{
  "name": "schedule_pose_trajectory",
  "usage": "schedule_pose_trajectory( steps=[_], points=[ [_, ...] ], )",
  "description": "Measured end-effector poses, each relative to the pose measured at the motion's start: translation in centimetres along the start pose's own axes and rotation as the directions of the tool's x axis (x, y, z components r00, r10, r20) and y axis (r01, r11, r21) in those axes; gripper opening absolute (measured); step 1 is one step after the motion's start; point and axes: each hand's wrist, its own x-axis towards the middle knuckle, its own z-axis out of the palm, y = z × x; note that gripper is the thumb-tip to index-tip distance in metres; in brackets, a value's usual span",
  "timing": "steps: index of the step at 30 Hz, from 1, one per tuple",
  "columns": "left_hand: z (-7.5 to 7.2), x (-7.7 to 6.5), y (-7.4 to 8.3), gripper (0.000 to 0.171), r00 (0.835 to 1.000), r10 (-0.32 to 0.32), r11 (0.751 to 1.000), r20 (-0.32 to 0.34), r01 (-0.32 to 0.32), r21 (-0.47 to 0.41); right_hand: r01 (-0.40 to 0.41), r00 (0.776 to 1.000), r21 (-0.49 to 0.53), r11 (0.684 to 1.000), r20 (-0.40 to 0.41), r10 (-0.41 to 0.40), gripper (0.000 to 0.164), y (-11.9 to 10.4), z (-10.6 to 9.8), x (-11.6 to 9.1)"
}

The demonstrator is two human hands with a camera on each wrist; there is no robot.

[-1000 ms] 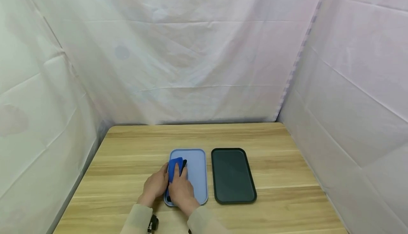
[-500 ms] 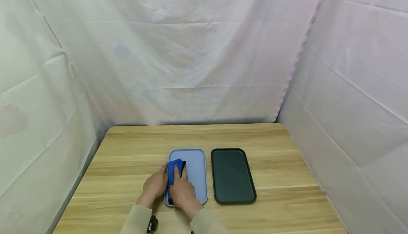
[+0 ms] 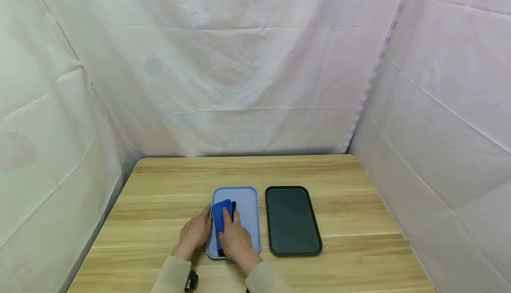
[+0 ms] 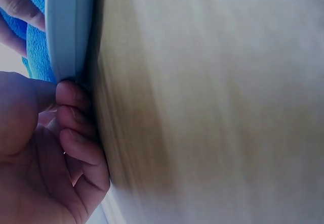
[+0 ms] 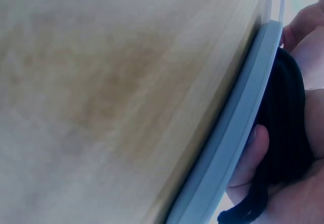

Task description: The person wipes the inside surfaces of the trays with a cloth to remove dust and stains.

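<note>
Blue folded cloth (image 3: 219, 214) lies in the light-blue tray (image 3: 249, 213), head view; press it evenly with the right hand (image 3: 236, 241). Left-wrist view: the left hand (image 4: 43, 166) holds the tray's rim with curled fingers; brace against sliding. Right-wrist view: partly closed fingers grip the cloth's black part.

Plain beige sleeves (image 3: 172, 274) — small black wrist camera (image 3: 191, 280).

The left hand (image 3: 195, 231) has its fingers (image 4: 83, 150) curled; just beside it, the right hand (image 3: 236, 239) lies palm down.
</note>
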Motion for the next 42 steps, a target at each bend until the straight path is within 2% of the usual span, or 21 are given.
schedule_pose_trajectory(
  steps=[11, 28, 42],
  points=[
    [0.2, 0.0, 0.1, 0.051, 1.0, -0.006, 1.0, 0.001, 0.006, -0.017, -0.028, 0.999, 0.006, 1.0, -0.035, 0.028, 0.074, 1.6, -0.4, -0.2],
    [0.3, 0.0, 0.1, 0.051, 1.0, 0.0, 1.0, -0.01, 0.0, -0.014, -0.104, 0.993, -0.063, 0.993, -0.064, 0.1, 0.074, 3.3, -1.4, -0.7],
    [0.2, 0.0, 0.2, 0.052, 1.0, -0.015, 1.0, -0.008, 0.015, -0.009, -0.091, 0.991, -0.157, 0.983, -0.113, 0.074, 0.066, 4.4, -2.7, -1.2]
  ],
)
